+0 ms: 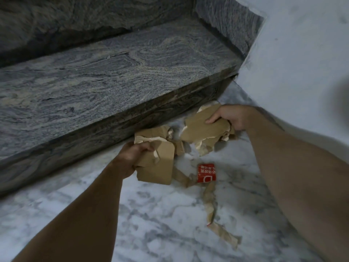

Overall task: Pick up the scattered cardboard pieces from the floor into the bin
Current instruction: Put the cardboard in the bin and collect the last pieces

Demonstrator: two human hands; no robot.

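Left hand curled tight around a bunch of torn brown cardboard pieces, held just above the white grey-veined marble floor. Right hand grips a larger ragged brown cardboard sheet, thumb on top. Below and between both hands: a red printed cardboard scrap and a long crumpled brown cardboard strip lying on the floor. Grey granite step just beyond the left hand. No bin in view.

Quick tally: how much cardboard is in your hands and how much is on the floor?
Held in the left hand: 1 brown cardboard bundle
Held in the right hand: 1 torn brown sheet
On the floor: 1 red printed piece, 1 long brown strip
Total: 4
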